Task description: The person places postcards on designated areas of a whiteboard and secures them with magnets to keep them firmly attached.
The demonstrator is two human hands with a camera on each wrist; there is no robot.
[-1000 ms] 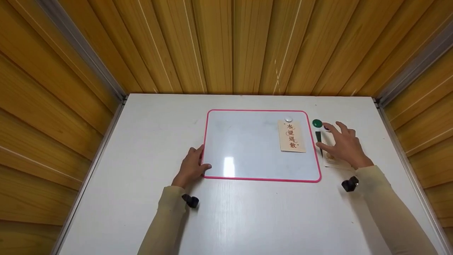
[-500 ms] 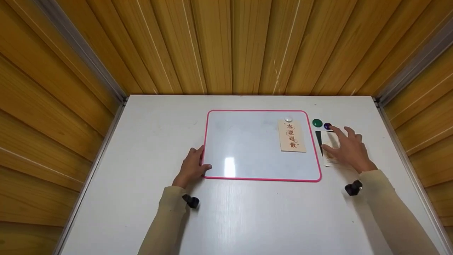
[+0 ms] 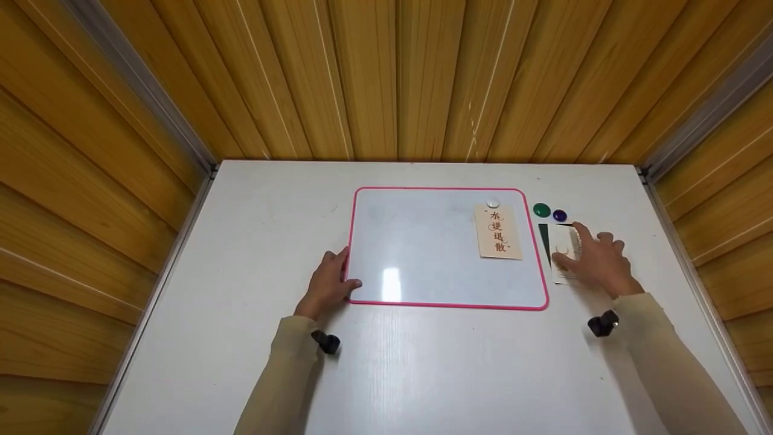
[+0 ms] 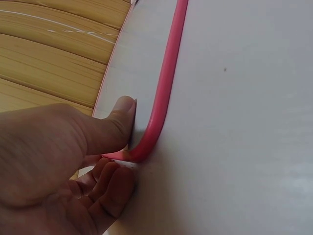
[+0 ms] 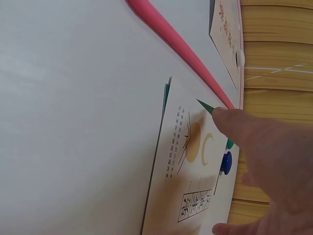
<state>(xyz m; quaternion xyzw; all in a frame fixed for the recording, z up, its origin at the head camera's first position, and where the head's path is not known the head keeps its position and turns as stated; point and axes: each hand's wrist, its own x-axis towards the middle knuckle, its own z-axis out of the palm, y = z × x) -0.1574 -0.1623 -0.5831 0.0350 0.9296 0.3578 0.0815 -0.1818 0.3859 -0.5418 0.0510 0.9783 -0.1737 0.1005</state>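
Note:
A whiteboard point(image 3: 423, 248) with a pink frame lies on the white table. My left hand point(image 3: 326, 281) grips its lower left corner, the thumb point(image 4: 124, 110) over the face and the other fingers at the edge. Right of the board, my right hand point(image 3: 604, 263) spreads over a small stack of cards point(image 3: 559, 238), the thumb point(image 5: 227, 120) near one side and the index finger near the top. The top card is pale with a printed drawing and characters; a dark green one point(image 3: 544, 235) shows beneath. Part of the stack is hidden by the hand.
On the board, a white magnet point(image 3: 493, 203) sits at the top of a beige card point(image 3: 498, 232) with brown characters. A green magnet point(image 3: 542, 210) and a purple magnet point(image 3: 560, 215) lie above the card stack. Wood-patterned walls point(image 3: 392, 84) border the table.
My right hand has come down from beside the purple and green magnets onto the card stack, uncovering the purple magnet. The left hand and the board look unchanged.

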